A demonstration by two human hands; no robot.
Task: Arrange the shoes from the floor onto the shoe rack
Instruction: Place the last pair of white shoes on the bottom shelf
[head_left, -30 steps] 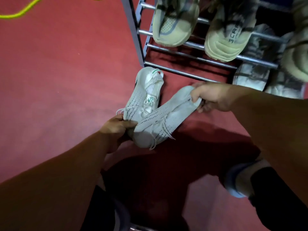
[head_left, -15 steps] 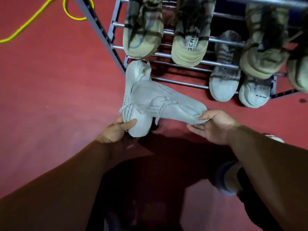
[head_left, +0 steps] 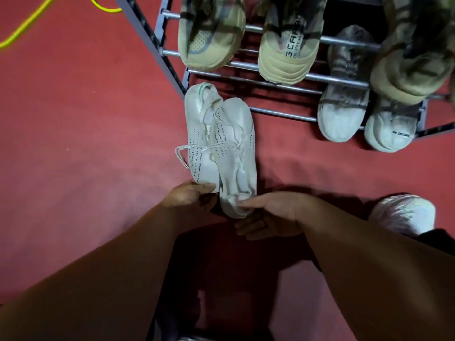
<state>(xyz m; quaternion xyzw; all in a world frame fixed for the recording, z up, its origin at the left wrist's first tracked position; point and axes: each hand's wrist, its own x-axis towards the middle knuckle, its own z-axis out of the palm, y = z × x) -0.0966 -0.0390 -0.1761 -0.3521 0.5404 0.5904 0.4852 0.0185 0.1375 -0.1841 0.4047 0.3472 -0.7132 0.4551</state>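
Two white knit sneakers lie paired before the shoe rack, toes toward its lower bars. My left hand pinches the heel of the left sneaker; my right hand curls round the heel of the right sneaker, presumably to slide both in together.

White knit shoes side by side, before shoe rack.
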